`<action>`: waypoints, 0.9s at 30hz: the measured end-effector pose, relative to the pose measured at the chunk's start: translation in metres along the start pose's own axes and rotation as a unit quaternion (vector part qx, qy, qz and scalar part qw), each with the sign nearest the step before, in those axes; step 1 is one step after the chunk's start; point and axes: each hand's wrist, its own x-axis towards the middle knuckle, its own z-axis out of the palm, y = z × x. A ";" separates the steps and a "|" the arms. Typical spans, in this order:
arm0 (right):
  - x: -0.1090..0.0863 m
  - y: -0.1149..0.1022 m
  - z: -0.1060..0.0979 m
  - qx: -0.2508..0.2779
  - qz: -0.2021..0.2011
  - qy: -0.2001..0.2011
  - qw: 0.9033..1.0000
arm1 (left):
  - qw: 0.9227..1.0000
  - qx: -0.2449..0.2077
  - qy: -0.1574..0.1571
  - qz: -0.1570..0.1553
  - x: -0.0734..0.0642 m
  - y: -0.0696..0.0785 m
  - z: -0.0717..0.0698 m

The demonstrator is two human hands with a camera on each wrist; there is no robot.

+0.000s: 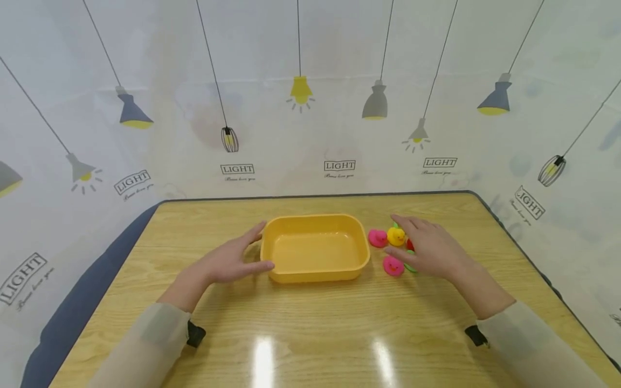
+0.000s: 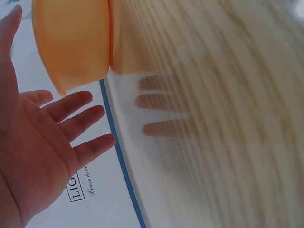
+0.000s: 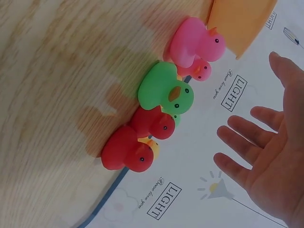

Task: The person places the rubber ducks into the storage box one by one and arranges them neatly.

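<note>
A yellow-orange plastic basin (image 1: 317,276) stands upright on the table, with nothing inside it. At its left end is my left hand (image 1: 234,260), fingers spread, the thumb close to the rim; whether it touches I cannot tell. My right hand (image 1: 430,249) hovers over a cluster of small rubber ducks, its fingers extended and holding nothing. Among them are a pink duck (image 3: 194,42), a green duck (image 3: 164,88), a red duck (image 3: 124,149) and a yellow duck (image 1: 395,236). In the head view the right hand hides part of the cluster.
The wooden table (image 1: 310,323) has a dark edge along its back and sides. Behind it hangs a white cloth (image 1: 271,108) printed with lamps. Ducks sit just right of the basin. Light glares off the table's near part.
</note>
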 end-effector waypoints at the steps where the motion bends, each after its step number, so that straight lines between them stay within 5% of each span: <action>1: 0.000 0.000 0.000 -0.001 0.000 0.000 1.000 | 1.000 -0.004 -0.006 -0.001 0.002 0.000 0.001; 15: -0.004 0.018 -0.001 0.009 0.025 -0.003 1.000 | 1.000 -0.016 -0.024 -0.012 0.011 -0.003 0.006; 27: -0.022 0.079 -0.006 0.174 0.073 0.044 0.981 | 0.998 -0.033 -0.046 -0.031 0.012 -0.006 0.007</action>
